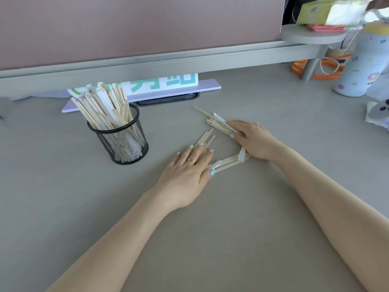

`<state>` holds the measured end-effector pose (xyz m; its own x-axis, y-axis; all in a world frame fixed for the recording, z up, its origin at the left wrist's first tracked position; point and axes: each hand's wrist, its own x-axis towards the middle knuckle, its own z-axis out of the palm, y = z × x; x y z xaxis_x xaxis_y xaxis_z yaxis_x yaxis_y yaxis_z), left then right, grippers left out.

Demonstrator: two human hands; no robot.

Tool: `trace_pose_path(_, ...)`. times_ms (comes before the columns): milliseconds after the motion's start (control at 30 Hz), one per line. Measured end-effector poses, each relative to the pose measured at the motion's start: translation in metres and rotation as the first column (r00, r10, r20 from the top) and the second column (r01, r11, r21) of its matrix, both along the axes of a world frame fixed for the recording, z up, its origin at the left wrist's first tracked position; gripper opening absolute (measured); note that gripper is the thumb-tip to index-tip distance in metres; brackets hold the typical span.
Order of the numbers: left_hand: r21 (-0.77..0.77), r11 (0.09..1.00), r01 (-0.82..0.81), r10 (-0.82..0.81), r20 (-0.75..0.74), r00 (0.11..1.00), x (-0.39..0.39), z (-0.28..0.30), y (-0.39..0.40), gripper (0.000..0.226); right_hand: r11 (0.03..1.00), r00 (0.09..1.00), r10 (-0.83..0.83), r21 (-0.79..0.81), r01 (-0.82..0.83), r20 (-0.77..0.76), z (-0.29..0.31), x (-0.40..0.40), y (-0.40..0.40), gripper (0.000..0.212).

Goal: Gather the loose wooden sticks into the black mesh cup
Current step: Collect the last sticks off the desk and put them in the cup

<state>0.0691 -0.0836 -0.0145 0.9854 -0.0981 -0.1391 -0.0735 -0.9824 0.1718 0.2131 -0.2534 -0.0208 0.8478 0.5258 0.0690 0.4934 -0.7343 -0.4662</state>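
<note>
A black mesh cup (pixel 122 142) stands on the grey desk at the left, filled with many wooden sticks (pixel 103 106) leaning left. Loose wooden sticks lie in three small groups at the desk's middle: one group (pixel 207 137) under my left fingertips, one (pixel 214 121) under my right fingers, one (pixel 230 161) between the hands. My left hand (pixel 187 171) lies flat with straight fingers pressing on sticks. With its fingers extended, my right hand (pixel 250 140) rests on the far group. Some sticks are in white paper wrappers.
A lilac sign board (pixel 151 89) lies behind the cup against the partition rail. A patterned tumbler (pixel 362 68), orange rings (pixel 322 68) and a small shelf (pixel 313 34) with tissue packs stand at the far right. A white plastic bag (pixel 379 114) lies at the right edge.
</note>
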Motion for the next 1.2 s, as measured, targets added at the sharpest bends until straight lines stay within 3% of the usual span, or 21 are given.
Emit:
trace_pose_path(167, 0.002, 0.999, -0.041, 0.041, 0.019, 0.999, -0.018, -0.001, 0.019, 0.051, 1.0, 1.0, -0.018, 0.021, 0.018, -0.018, 0.002, -0.007, -0.006, 0.042)
trace_pose_path(533, -0.149, 0.979, -0.141, 0.164, 0.159, 0.974, -0.027, -0.005, 0.021, 0.052, 0.993, 0.999, -0.002, 0.121, 0.008, -0.047, 0.008, -0.036, -0.029, 0.035)
trace_pose_path(667, -0.184, 0.974, -0.131, 0.158, 0.144, 0.977, -0.027, -0.001, 0.02, 0.053, 0.981, 0.995, -0.059, 0.179, 0.072, -0.077, 0.01, -0.036, -0.027, 0.034)
trace_pose_path(767, -0.275, 0.948, -0.158, 0.19, 0.095, 0.977, -0.028, 0.008, 0.024, 0.06, 0.948, 0.979, -0.204, 0.248, 0.2, -0.011, 0.011, -0.033, -0.027, 0.031)
trace_pose_path(800, -0.311, 0.934, -0.176, 0.21, 0.08, 0.974, -0.028, 0.012, 0.026, 0.064, 0.942, 0.961, -0.274, 0.211, 0.261, 0.031, 0.014, -0.032, -0.028, 0.028)
trace_pose_path(867, -0.349, 0.912, -0.217, 0.248, 0.046, 0.968, -0.03, 0.019, 0.031, 0.075, 0.929, 0.923, -0.366, -0.012, 0.37, 0.114, 0.021, -0.03, -0.032, 0.026)
trace_pose_path(967, -0.281, 0.918, -0.28, 0.294, 0.009, 0.956, -0.032, 0.024, 0.035, 0.087, 0.863, 0.908, -0.394, -0.284, 0.418, 0.142, 0.027, -0.033, -0.035, 0.035)
trace_pose_path(1067, -0.159, 0.934, -0.319, 0.328, 0.032, 0.944, -0.032, 0.025, 0.032, 0.091, 0.849, 0.909, -0.402, -0.327, 0.415, 0.11, 0.028, -0.035, -0.031, 0.035)
trace_pose_path(1200, -0.027, 0.953, -0.303, 0.304, 0.092, 0.948, -0.032, 0.016, 0.025, 0.077, 0.873, 0.903, -0.427, -0.243, 0.423, 0.035, 0.03, -0.036, -0.027, 0.026)
